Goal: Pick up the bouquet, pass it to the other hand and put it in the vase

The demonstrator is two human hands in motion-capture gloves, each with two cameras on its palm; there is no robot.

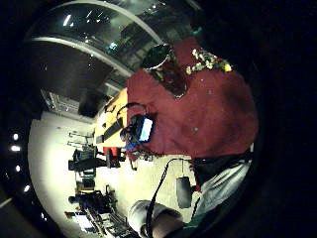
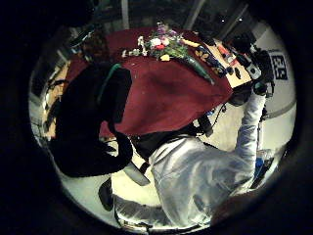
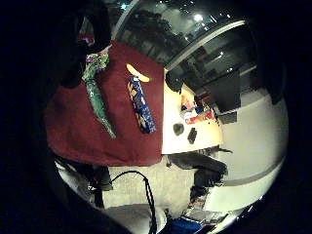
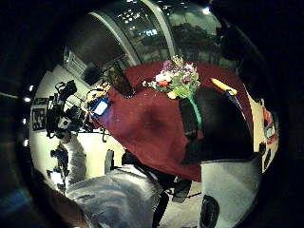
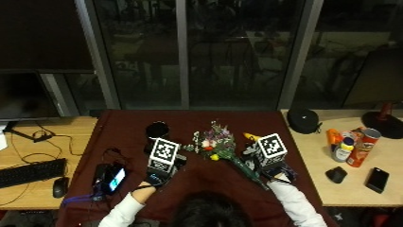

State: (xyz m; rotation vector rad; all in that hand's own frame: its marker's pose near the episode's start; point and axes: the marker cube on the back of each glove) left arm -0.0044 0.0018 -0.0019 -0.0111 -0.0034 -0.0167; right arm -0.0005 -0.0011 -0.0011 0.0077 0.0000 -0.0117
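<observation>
The bouquet (image 5: 220, 147) is lying on the dark red cloth (image 5: 126, 130) in the middle of the table, flowers at the far end. The vase (image 5: 157, 129) is standing upright to its left. The left hand (image 5: 162, 171) and the right hand (image 5: 272, 168) are hovering near it. I cannot tell what the fingers are doing.

overhead rear view, four palm cameras

Phone (image 5: 116, 178) w/ lit screen lying just left of left hand, keyboard (image 5: 30, 172) & mouse (image 5: 60, 187) sitting further left, chip can (image 5: 361, 147), bottle (image 5: 342, 149) standing well right of right hand
</observation>
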